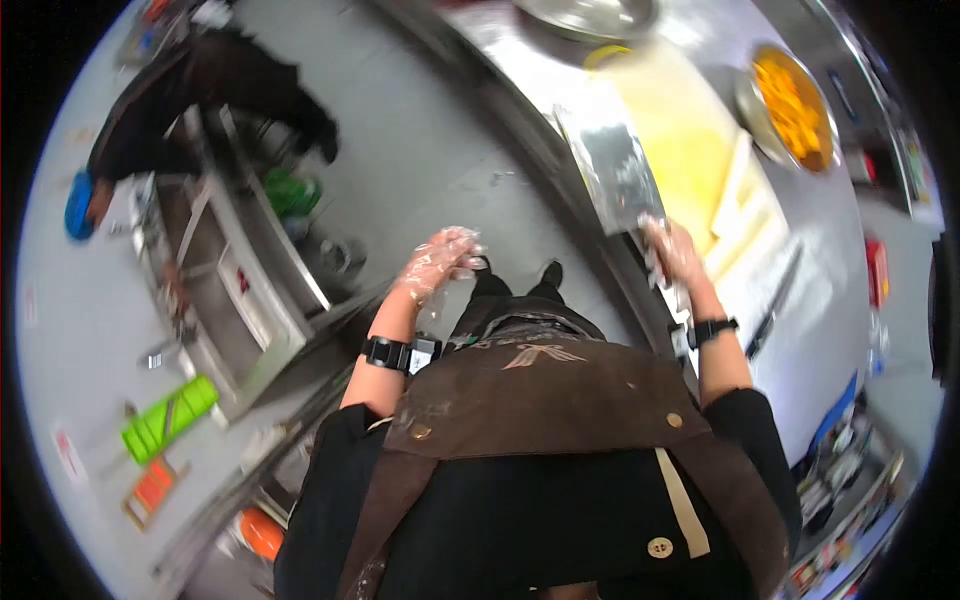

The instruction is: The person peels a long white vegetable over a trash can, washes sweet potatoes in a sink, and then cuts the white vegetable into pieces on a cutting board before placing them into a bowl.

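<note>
— What can't we make out?
— The cleaver (pixel 612 170): its handle is buried inside the right hand (pixel 672 252).
— And the left hand (pixel 440 262)?
— Its fingers blur under a plastic glove, so I can't tell how far they're curled.
— Anything cropped?
— The metal bowl (pixel 590 15), cut off by the top edge.
— The orange pieces (pixel 795 100)?
— Too blurred to name. The shelf clutter (pixel 840 460) at lower right is too small to tell.

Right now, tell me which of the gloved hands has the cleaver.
The right hand, at the edge of the steel counter, grips the cleaver, its blade pointing away from the body. The left hand is raised over the floor and holds nothing.
</note>
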`<state>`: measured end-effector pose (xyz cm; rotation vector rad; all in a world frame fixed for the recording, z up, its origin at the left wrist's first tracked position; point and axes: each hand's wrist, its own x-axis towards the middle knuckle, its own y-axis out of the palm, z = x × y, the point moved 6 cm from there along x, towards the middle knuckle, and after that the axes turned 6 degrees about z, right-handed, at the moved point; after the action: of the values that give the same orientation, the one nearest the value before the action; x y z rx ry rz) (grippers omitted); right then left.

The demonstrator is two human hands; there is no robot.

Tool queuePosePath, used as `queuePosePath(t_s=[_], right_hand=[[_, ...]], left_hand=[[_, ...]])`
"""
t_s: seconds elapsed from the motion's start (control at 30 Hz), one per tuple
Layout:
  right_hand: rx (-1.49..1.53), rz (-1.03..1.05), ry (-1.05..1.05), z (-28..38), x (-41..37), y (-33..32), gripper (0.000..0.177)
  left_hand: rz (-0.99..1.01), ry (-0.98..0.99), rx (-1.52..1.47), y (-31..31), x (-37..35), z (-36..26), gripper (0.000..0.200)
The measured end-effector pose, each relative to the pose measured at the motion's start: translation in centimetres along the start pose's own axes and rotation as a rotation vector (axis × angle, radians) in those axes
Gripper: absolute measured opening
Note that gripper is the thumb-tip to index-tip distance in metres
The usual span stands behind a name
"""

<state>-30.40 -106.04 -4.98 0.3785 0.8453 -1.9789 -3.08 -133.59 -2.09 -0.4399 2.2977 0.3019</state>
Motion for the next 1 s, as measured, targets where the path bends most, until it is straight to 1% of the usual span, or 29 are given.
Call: queuePosePath(t_s=[0.03, 0.07, 0.13, 0.17, 0.2, 0.27, 0.3, 0.33, 0.4, 0.43, 0.47, 0.5, 0.53, 0.57, 0.6, 0.63, 0.67, 0.7, 0.73, 0.77, 0.8, 0.83, 0.87, 0.93, 0.97, 1.0], right_hand=[[0.118, 0.053, 0.053, 1.4, -0.3, 1.7, 0.043], [0.226, 0.107, 0.113, 3.4, -0.8, 4.0, 0.039], [0.299, 0.255, 0.045, 7.5, 0.1, 7.8, 0.035], [0.343, 0.329, 0.030, 9.0, 1.2, 10.0, 0.034], [0.344, 0.363, 0.012, 11.4, 2.2, 12.2, 0.031], [0.281, 0.474, -0.139, 18.3, 3.4, 15.5, 0.028], [0.215, 0.509, -0.195, 20.5, 4.8, 17.7, 0.027], [0.088, 0.472, -0.255, 22.7, 6.1, 19.4, 0.029], [-0.100, 0.500, -0.334, 30.3, 6.2, 24.4, 0.030], [-0.206, 0.528, -0.409, 34.3, 5.8, 27.0, 0.032], [-0.245, 0.558, -0.454, 37.2, 5.9, 30.4, 0.032], [-0.400, 0.471, -0.674, 40.9, 5.8, 33.5, 0.033], [-0.550, 0.377, -0.901, 44.6, 5.1, 36.7, 0.034], [-0.623, 0.418, -0.894, 47.9, 3.5, 39.5, 0.035], [-0.642, 0.456, -0.985, 50.2, 3.0, 43.0, 0.033], [-0.561, 0.536, -1.076, 52.1, 2.4, 46.3, 0.031], [-0.464, 0.608, -1.169, 54.3, 1.9, 49.6, 0.029], [-0.512, 0.658, -1.222, 55.4, 1.9, 53.1, 0.028], [-0.559, 0.708, -1.262, 55.9, 1.8, 56.2, 0.026], [-0.578, 0.678, -1.305, 56.8, 0.9, 58.6, 0.024], [-0.627, 0.733, -1.384, 57.2, 0.4, 60.0, 0.030], [-0.702, 0.842, -1.455, 57.1, 0.1, 62.0, 0.035], [-0.775, 0.949, -1.529, 57.1, -0.1, 63.6, 0.040], [-0.878, 1.321, -1.472, 59.0, -2.6, 64.2, 0.055], [-1.153, 1.407, -1.396, 57.7, -0.1, 66.0, 0.060], [-1.184, 1.475, -1.401, 57.7, 1.5, 67.8, 0.051]], left_hand=[[0.010, 0.018, -0.068, -0.5, -1.0, -0.3, 0.035], [-0.059, 0.020, -0.102, -2.4, -2.5, 0.5, 0.035], [0.047, -0.062, -0.078, -4.9, -5.0, 3.5, 0.034], [0.042, -0.067, -0.096, -6.6, -6.5, 4.8, 0.033], [-0.010, -0.046, -0.125, -8.2, -8.3, 5.3, 0.033], [-0.001, -0.082, -0.131, -10.3, -11.2, 6.3, 0.030], [-0.028, -0.001, -0.230, -10.0, -13.2, 4.5, 0.029], [0.008, 0.087, -0.351, -9.9, -14.1, 3.3, 0.030], [0.137, 0.280, -0.419, -11.9, -15.7, 1.1, 0.034], [0.098, 0.397, -0.438, -13.8, -15.9, 0.8, 0.037], [0.058, 0.512, -0.457, -15.8, -15.9, 0.4, 0.042], [-0.070, 0.551, -0.391, -18.3, -16.1, -0.2, 0.048], [-0.120, 0.601, -0.415, -21.4, -15.7, 0.0, 0.048], [-0.316, 0.739, -0.458, -25.1, -15.6, 0.7, 0.046], [-0.514, 0.861, -0.504, -28.2, -16.5, 1.7, 0.044], [-0.559, 0.884, -0.535, -30.5, -17.3, 2.0, 0.044], [-0.702, 0.880, -0.630, -33.6, -18.7, 2.4, 0.041], [-0.838, 0.866, -0.725, -36.6, -20.1, 3.3, 0.037], [-0.990, 0.664, -0.616, -39.6, -20.6, 5.4, 0.030], [-0.926, 0.773, -0.839, -41.9, -19.4, 8.3, 0.028], [-0.851, 0.884, -1.051, -43.7, -18.6, 10.4, 0.026], [-0.873, 0.894, -1.056, -44.4, -20.5, 11.5, 0.026], [-1.213, 0.919, -0.410, -44.0, -24.9, 11.4, 0.023], [-1.501, 0.853, 0.286, -43.3, -28.1, 11.1, 0.021], [-1.267, 0.933, -0.492, -45.1, -26.4, 14.4, 0.021], [-0.901, 0.939, -1.233, -45.5, -23.6, 16.9, 0.021]])
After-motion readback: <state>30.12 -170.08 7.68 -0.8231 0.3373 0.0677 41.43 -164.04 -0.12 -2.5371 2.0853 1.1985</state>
